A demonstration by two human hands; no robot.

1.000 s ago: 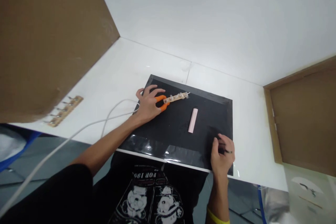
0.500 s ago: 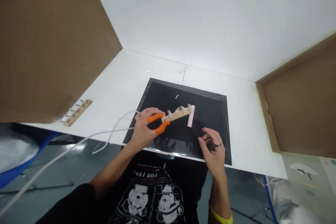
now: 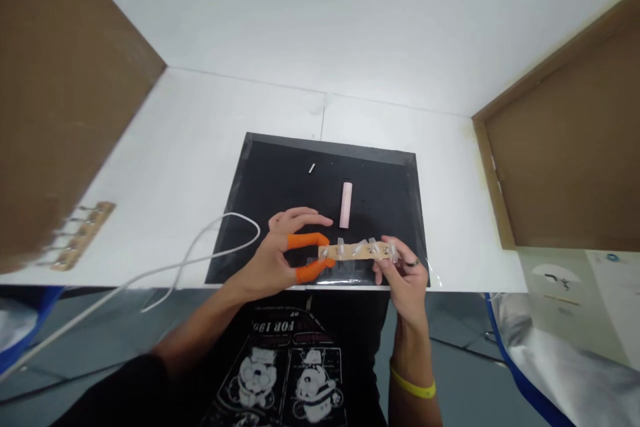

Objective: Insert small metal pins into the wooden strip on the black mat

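The left hand (image 3: pixel 277 261) pinches the left end of a wooden strip (image 3: pixel 356 251). Its thumb and first finger wear orange rubber covers (image 3: pixel 306 240). These two fingers are closed tight on the wood, and the other fingers of this hand are spread out above them.

The right hand (image 3: pixel 406 277) holds the right end of the same strip. Its fingers (image 3: pixel 387 255) are curled close together around that end. A dark ring (image 3: pixel 409 263) sits on one finger, and a yellow band (image 3: pixel 413 385) is on the wrist.

The wooden strip lies flat between the two hands, running from side to side. Little clear pieces stick up along it. It is over the near edge of a black mat (image 3: pixel 280 173), but I cannot tell if it touches the mat.

A pink block (image 3: pixel 345 204) lies on the mat just behind the strip, apart from both hands. A small white bit (image 3: pixel 311 168) lies farther back on the mat.

The mat lies on a white tabletop (image 3: pixel 165 147). A white cable (image 3: pixel 210 247) loops on the tabletop left of the mat, near the left hand. Another strip with metal pins (image 3: pixel 80 235) lies far to the left. Brown cardboard walls (image 3: pixel 60 80) stand at both sides.
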